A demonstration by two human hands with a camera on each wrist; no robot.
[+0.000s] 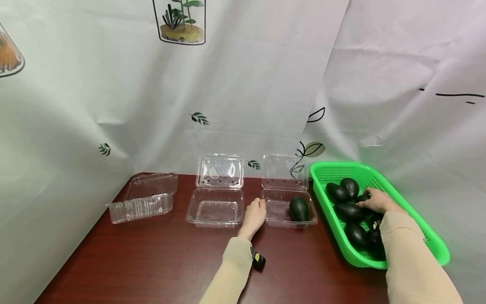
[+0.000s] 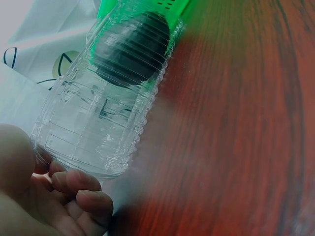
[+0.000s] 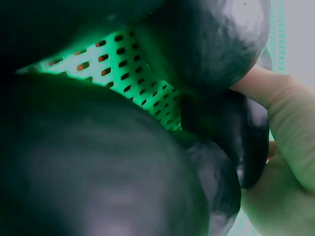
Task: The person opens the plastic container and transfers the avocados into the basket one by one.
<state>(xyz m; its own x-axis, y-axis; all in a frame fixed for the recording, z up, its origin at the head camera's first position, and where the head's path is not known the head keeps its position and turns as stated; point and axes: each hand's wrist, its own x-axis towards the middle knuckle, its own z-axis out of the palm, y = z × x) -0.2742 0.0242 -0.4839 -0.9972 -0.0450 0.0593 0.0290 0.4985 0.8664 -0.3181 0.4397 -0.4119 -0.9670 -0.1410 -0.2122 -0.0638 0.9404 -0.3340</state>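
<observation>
My left hand (image 1: 254, 216) pinches the left rim of an open clear plastic clamshell container (image 1: 277, 207). One dark green avocado (image 1: 298, 209) lies in its right half. In the left wrist view, curled fingers (image 2: 81, 184) meet the end wall of that container. My right hand (image 1: 379, 201) reaches into a green perforated basket (image 1: 408, 211), its thumb and fingers around a dark avocado (image 3: 241, 132) among several others. Part of the held avocado is hidden by the hand and by its neighbours.
An open clamshell container (image 1: 216, 207) stands left of my left hand. Farther left, another clamshell (image 1: 142, 209) sits at an angle near the table edge. Printed white cloth (image 1: 243, 84) hangs behind the reddish-brown table (image 1: 152, 261).
</observation>
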